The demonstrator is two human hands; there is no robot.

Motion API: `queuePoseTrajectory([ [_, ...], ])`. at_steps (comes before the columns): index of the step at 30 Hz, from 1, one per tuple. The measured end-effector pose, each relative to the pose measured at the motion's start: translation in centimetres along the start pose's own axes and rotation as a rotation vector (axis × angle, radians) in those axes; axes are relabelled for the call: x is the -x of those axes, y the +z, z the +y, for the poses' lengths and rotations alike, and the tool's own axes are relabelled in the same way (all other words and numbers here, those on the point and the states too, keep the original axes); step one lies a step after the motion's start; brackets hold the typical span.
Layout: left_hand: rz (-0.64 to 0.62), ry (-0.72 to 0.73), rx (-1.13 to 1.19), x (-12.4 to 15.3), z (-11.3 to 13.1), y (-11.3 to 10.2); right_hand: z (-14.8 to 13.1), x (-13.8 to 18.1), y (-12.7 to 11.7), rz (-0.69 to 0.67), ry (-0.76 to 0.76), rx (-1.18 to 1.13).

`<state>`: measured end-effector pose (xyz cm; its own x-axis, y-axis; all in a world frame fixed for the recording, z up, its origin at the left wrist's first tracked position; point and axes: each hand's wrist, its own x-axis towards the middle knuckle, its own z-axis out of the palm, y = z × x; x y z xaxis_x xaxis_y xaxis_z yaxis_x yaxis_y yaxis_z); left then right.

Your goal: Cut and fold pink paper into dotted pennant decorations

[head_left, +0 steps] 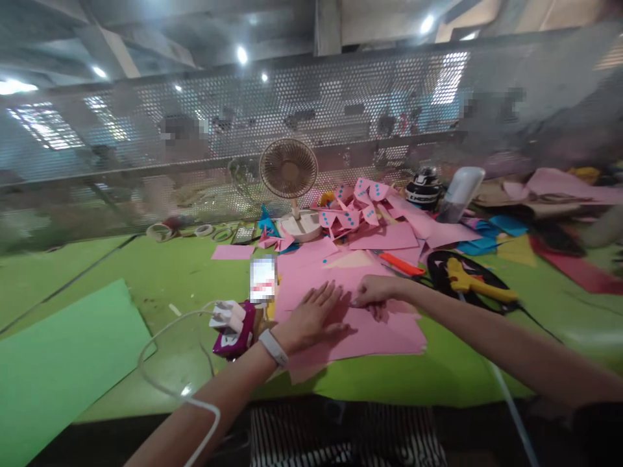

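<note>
Sheets of pink paper [384, 334] lie stacked on the green table in front of me. My left hand [316, 314] rests flat on the paper with its fingers stretched out, and a pale band circles that wrist. Just right of it, my right hand [377, 295] is closed, its fingers curled down at the paper. What those fingers hold, if anything, is hidden. Beyond the right hand lies an orange-handled cutter [403, 264]. A yellow glue gun [474, 285] rests on a black round pad to the right.
A small fan [289, 170] stands at the back beside folded pink paper pieces with blue dots [341, 220]. Left of my hands are a lit phone [263, 279], a white charger [228, 316] with a looping cable, and a green sheet [73, 363]. A bottle [460, 194] stands back right.
</note>
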<state>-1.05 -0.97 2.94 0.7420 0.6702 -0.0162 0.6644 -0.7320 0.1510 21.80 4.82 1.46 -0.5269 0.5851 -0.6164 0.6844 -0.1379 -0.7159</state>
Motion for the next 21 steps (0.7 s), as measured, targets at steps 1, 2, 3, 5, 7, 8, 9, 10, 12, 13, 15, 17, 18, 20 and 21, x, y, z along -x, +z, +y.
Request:
queuePoseTrajectory([
  [1,-0.010,0.029,-0.009,0.1,0.0,0.6,0.1,0.0,-0.1,0.010,0.006,0.007],
  [2,-0.016,0.046,-0.017,0.2,-0.1,1.0,0.4,0.1,-0.3,0.021,0.019,0.010],
  [3,-0.022,0.063,-0.023,0.3,-0.2,1.3,0.8,0.3,-0.5,0.033,0.034,0.007],
  [5,-0.019,0.073,-0.036,0.4,-0.4,1.3,1.9,1.0,-1.0,0.056,0.075,-0.020],
  [7,-0.014,0.072,-0.036,0.4,-0.6,1.2,3.3,2.0,-1.7,0.075,0.125,-0.052],
  [8,-0.014,0.069,-0.031,0.4,-0.7,1.1,4.0,2.7,-2.0,0.087,0.154,-0.060],
  [9,-0.017,0.068,-0.024,0.3,-0.8,1.1,4.6,3.4,-2.2,0.105,0.180,-0.059],
  [10,-0.021,0.068,-0.014,0.3,-0.9,1.1,5.1,4.2,-2.4,0.143,0.201,-0.052],
  [12,-0.021,0.073,0.004,0.3,-1.0,1.2,5.8,5.8,-2.6,0.257,0.228,-0.035],
  [13,-0.013,0.077,0.012,0.3,-1.1,1.3,6.0,6.5,-2.7,0.319,0.238,-0.030],
  [15,0.014,0.086,0.027,0.2,-1.1,1.3,6.1,7.8,-2.5,0.443,0.226,-0.028],
  [17,0.048,0.082,0.047,0.2,-1.0,1.3,5.8,8.6,-2.0,0.553,0.175,-0.020],
  [18,0.063,0.079,0.058,0.1,-0.9,1.3,5.5,8.8,-1.7,0.611,0.137,-0.012],
  [20,0.105,0.079,0.081,0.0,-1.0,1.2,4.7,8.8,-0.7,0.714,0.059,0.029],
  [21,0.137,0.085,0.094,-0.1,-1.1,1.3,4.3,8.6,-0.2,0.756,0.029,0.078],
])
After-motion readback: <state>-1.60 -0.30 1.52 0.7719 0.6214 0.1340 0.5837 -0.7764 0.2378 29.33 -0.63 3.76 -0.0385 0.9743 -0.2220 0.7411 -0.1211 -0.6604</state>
